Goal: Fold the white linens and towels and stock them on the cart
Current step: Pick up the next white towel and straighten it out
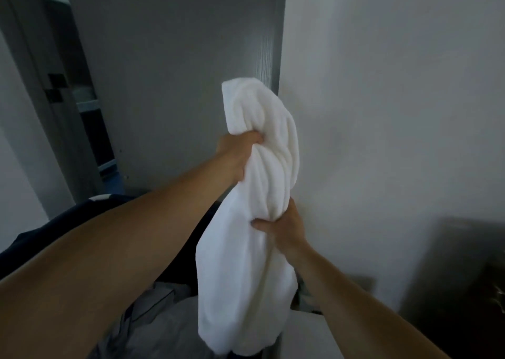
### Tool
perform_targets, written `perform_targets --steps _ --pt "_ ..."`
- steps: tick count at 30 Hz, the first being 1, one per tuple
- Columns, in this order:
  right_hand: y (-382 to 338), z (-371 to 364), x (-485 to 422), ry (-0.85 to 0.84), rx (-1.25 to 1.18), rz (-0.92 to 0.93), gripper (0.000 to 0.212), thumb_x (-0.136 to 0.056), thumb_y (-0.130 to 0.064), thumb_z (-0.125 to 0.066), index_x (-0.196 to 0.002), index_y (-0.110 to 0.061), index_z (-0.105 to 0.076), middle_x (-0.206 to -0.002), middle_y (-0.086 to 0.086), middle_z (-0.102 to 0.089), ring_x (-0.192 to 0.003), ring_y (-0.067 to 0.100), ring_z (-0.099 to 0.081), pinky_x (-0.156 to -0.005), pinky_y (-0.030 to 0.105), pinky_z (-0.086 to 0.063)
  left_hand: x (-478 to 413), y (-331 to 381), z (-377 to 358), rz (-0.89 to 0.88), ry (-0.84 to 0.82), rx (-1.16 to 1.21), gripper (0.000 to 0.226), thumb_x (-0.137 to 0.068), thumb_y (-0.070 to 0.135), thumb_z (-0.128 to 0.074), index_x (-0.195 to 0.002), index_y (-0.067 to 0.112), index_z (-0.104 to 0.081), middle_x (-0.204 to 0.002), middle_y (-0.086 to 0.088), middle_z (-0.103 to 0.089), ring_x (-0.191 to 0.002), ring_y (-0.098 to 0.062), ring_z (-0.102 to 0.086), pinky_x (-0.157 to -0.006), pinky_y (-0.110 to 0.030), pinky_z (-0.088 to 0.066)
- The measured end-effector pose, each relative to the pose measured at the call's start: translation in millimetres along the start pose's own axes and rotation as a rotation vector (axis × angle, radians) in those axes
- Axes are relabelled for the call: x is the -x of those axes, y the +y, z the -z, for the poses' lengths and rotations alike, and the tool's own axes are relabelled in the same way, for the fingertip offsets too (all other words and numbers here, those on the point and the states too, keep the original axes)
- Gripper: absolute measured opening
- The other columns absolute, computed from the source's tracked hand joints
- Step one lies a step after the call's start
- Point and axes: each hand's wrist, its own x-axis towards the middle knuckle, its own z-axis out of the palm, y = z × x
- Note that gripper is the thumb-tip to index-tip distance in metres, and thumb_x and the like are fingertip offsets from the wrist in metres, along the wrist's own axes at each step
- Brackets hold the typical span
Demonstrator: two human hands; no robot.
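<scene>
Aloft before a grey door (177,72), the bunched white towel (254,276) hangs lengthwise, my left hand (239,154) fisted in its upper folds and my right hand (285,229) clenching its middle, a hold I judge lets it shake open for folding.

Grey door (175,72) ajar – white wall (382,99) right, dim light.

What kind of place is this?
Probably a hotel or laundry back room: a bunched white towel held up, crumpled linens heaped below, and a plain grey door beside a white wall.
</scene>
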Motion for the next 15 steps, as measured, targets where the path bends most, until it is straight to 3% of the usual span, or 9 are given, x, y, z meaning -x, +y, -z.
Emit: perform_targets --steps 2,4,9,12,15 --pt "-18 20 -4 0.099 0.021 0.01 0.064 -0.059 -0.026 -0.086 -0.112 -0.04 -0.053 -0.1 -0.021 -0.063 -0.1 0.016 -0.063 -0.066 0.023 -0.047 9 14 -8 -0.035 -0.019 0.037 0.044 -0.075 0.025 -0.076 -0.114 0.013 -0.062 -0.109 -0.008 -0.067 -0.098 -0.029 -0.064 -0.089 -0.05 -0.053" --pt "-43 42 -5 0.179 0.069 0.057 0.049 -0.056 -0.028 -0.08 -0.098 -0.038 -0.055 -0.093 -0.016 -0.065 -0.092 0.017 -0.065 -0.07 0.033 -0.052 14 34 -16 -0.069 -0.06 0.098 0.049 -0.074 0.025 -0.077 -0.119 0.014 -0.061 -0.111 -0.009 -0.068 -0.098 -0.03 -0.066 -0.087 -0.05 -0.055" --pt "-108 97 4 0.356 0.189 0.173 0.054 -0.053 -0.036 -0.075 -0.103 -0.03 -0.058 -0.091 -0.011 -0.067 -0.088 0.019 -0.065 -0.081 0.045 -0.055 31 90 -42 -0.197 -0.231 0.177 0.037 -0.071 0.027 -0.08 -0.104 0.02 -0.066 -0.096 -0.002 -0.074 -0.085 -0.023 -0.072 -0.062 -0.034 -0.059" --pt "-130 123 17 0.443 0.273 0.189 0.052 -0.057 -0.037 -0.076 -0.104 -0.029 -0.056 -0.089 -0.012 -0.065 -0.087 0.02 -0.064 -0.079 0.045 -0.055 43 110 -61 -0.254 -0.331 0.207 0.039 -0.071 0.026 -0.081 -0.106 0.019 -0.068 -0.093 -0.001 -0.076 -0.081 -0.021 -0.073 -0.061 -0.032 -0.059" --pt "-128 141 33 0.527 0.365 0.163 0.056 -0.061 -0.037 -0.078 -0.111 -0.031 -0.054 -0.088 -0.013 -0.063 -0.086 0.02 -0.063 -0.077 0.044 -0.056 50 106 -78 -0.244 -0.41 0.205 0.036 -0.071 0.026 -0.081 -0.104 0.021 -0.066 -0.099 -0.001 -0.074 -0.088 -0.022 -0.071 -0.072 -0.037 -0.059"
